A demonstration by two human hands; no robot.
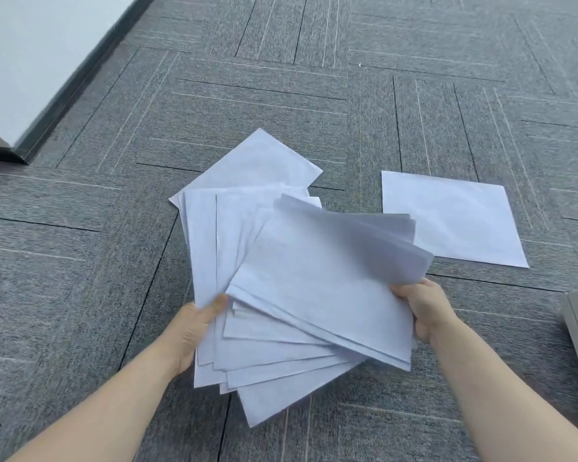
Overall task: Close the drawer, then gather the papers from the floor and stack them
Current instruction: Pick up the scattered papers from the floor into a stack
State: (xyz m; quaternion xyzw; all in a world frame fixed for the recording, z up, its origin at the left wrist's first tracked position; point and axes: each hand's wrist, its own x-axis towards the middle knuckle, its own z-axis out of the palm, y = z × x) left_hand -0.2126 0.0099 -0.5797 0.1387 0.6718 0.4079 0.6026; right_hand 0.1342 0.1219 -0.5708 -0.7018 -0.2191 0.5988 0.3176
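White papers (291, 295) fan out untidily between my hands: my left hand (194, 331) pinches their left edge, my right hand (426, 310) grips the right edge. Beyond them, right, one loose sheet (454, 218) lies flat on grey carpet (80, 261).

both hands (194, 331) grip fanned papers (301, 288), carpet (80, 261)

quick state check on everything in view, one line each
fanned paper bundle: held off the carpet, sheets askew, not squared
top sheets: lifted, curling
single sheet: flat on the carpet, apart from the bundle
left hand: grips the bundle's left edge
right hand: grips the top sheets' right edge
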